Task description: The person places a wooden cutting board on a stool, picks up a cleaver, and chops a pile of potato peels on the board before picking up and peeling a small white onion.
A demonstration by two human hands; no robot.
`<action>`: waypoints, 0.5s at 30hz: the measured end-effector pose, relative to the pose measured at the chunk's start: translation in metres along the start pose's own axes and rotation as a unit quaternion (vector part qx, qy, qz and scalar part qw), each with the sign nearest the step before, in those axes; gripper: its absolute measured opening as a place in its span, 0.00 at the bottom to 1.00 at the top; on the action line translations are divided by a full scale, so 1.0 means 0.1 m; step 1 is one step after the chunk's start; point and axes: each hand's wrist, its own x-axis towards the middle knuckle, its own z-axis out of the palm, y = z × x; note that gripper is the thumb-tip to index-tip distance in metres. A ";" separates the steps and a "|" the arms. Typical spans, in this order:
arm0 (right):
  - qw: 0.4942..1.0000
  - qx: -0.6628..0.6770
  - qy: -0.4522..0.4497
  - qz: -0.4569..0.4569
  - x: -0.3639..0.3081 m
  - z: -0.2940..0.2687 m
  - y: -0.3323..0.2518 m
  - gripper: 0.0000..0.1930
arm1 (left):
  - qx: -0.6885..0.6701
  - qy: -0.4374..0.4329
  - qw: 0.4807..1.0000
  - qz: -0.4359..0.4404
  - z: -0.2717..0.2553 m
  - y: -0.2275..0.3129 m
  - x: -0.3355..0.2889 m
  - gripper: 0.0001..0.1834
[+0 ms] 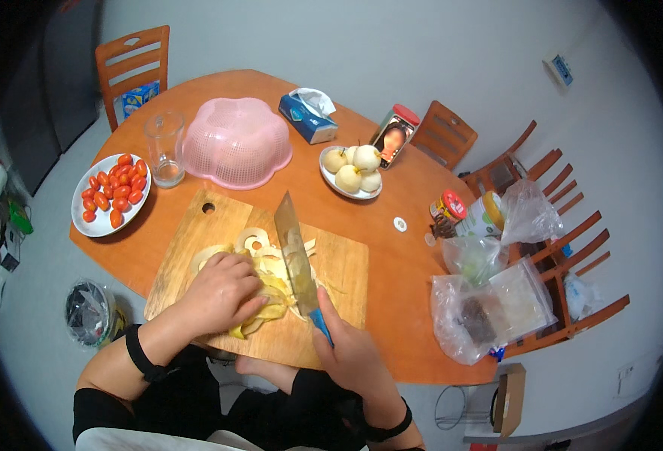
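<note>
A wooden cutting board point(340, 270) lies at the table's near edge. On it is a loose heap of yellow peel strips point(277, 295), with pale thin pieces and a curled pale ring point(253, 239) at its far side. My left hand point(222, 292) presses on the heap's left side, fingers curled over the peel; its fingertips are partly hidden. In my right hand point(352, 359) is a kitchen knife point(294, 252), gripped by its blue handle. Its broad blade points away from me and stands along the heap's right side, bits of pale residue on its face.
Beyond the board are a pink basket point(234, 143), a glass mug point(168, 154), a plate of small tomatoes point(113, 192), a tissue box point(307, 116) and a dish of pears point(350, 177). A phone point(393, 140) leans behind the pears. Plastic bags point(474, 308) lie at right.
</note>
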 end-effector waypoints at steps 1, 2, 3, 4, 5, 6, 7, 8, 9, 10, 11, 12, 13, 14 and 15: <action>1.000 -0.001 0.000 -0.002 -0.01 -0.04 -0.02 0.29 | 0.002 -0.014 1.000 -0.006 0.00 -0.01 -0.01 0.11; 1.000 0.024 0.002 0.015 -0.03 -0.12 -0.09 0.29 | 0.003 -0.012 1.000 -0.006 0.00 -0.02 0.00 0.11; 0.998 0.051 0.003 0.033 -0.04 -0.16 -0.13 0.29 | 0.002 -0.005 1.000 -0.002 0.01 -0.02 0.00 0.11; 0.998 0.052 0.002 0.034 -0.03 -0.15 -0.12 0.29 | 0.001 0.001 1.000 0.002 0.01 -0.02 -0.01 0.11; 0.999 0.017 -0.012 0.032 -0.01 -0.12 -0.12 0.30 | 0.000 -0.001 1.000 0.001 0.02 -0.02 -0.02 0.11; 0.999 -0.023 -0.022 0.029 -0.01 -0.11 -0.13 0.30 | 0.000 0.002 1.000 -0.002 0.01 -0.02 -0.01 0.11; 0.999 -0.025 -0.019 0.030 -0.01 -0.08 -0.11 0.30 | -0.001 0.005 1.000 -0.006 0.00 -0.02 0.00 0.11; 1.000 0.000 -0.017 0.021 -0.03 -0.03 -0.06 0.30 | -0.002 0.006 1.000 -0.003 -0.01 -0.01 0.00 0.11; 0.999 0.027 -0.018 0.012 -0.02 -0.01 -0.05 0.29 | -0.003 -0.002 1.000 -0.007 -0.01 -0.01 -0.02 0.11; 0.999 0.027 -0.018 0.011 -0.02 -0.03 -0.06 0.29 | -0.004 -0.010 1.000 -0.011 -0.01 -0.01 -0.02 0.11; 0.999 0.046 -0.004 0.014 -0.03 -0.09 -0.11 0.29 | -0.004 -0.009 1.000 -0.011 0.00 -0.02 -0.02 0.11; 0.998 0.066 0.012 0.020 -0.03 -0.12 -0.13 0.29 | -0.005 -0.003 1.000 -0.005 0.01 -0.02 -0.01 0.11; 0.997 0.067 0.013 0.022 -0.02 -0.11 -0.13 0.29 | -0.007 0.003 1.000 0.001 0.02 -0.02 0.00 0.11; 0.999 0.005 -0.026 0.034 0.00 -0.08 -0.13 0.29 | -0.007 0.001 1.000 0.002 0.03 -0.01 -0.01 0.11; 0.995 -0.064 -0.059 0.046 0.01 -0.08 -0.16 0.29 | -0.004 -0.001 1.000 -0.003 0.01 -0.01 0.00 0.11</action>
